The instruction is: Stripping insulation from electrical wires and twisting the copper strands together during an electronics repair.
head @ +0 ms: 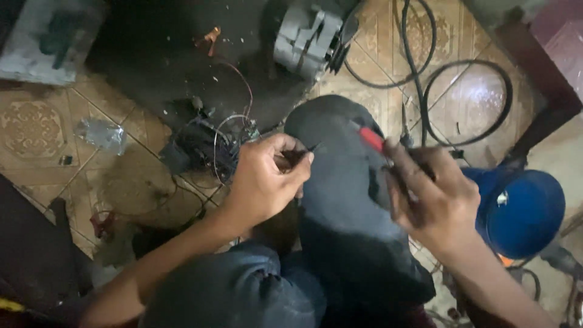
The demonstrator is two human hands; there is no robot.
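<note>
My left hand (264,179) is closed on a small dark part with a thin wire tip (297,157), held just above my raised knee (340,158) in dark trousers. My right hand (434,197) grips a slim tool with a red handle (371,140), its tip pointing left over the knee toward the left hand. A gap of about a hand's width separates the two hands. Below the left hand lies a tangle of wires around a dark component (203,149) on the tiled floor.
A grey metal alternator-like unit (306,39) stands on a dark mat (164,54) at the top. Black cables loop (467,103) over the tiles at the upper right. A blue round container (522,212) sits at the right. Crumpled clear plastic (100,133) lies at the left.
</note>
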